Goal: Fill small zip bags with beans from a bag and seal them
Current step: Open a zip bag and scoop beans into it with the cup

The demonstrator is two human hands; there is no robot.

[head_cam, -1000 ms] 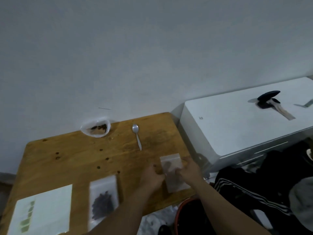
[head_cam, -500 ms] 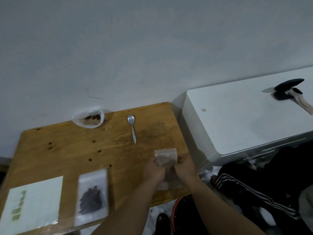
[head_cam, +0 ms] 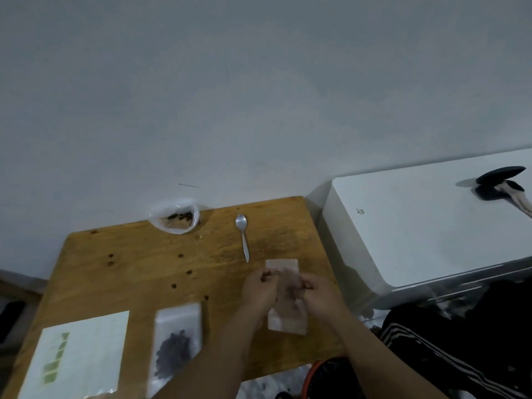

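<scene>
Left hand [head_cam: 259, 290] and right hand [head_cam: 319, 295] each pinch the bag [head_cam: 283, 266], mouth beyond the fingertips [head_cam: 266, 277] (contents blurred); uneven pull could slip it free or strain the seal.

**Bags around the spoon**

A clear small zip bag [head_cam: 283, 308] sits just nearer than the spoon's [head_cam: 243, 237] handle tip. A filled zip bag [head_cam: 178, 318], dark beans [head_cam: 174, 351] inside, lies flat, nearer and well left. The open bean bag [head_cam: 175, 218] stands left of its bowl.

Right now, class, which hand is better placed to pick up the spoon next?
Probably the left hand: the spoon lies just beyond it, with the bag of beans further left. The right hand would have to cross the zip bag.
</scene>
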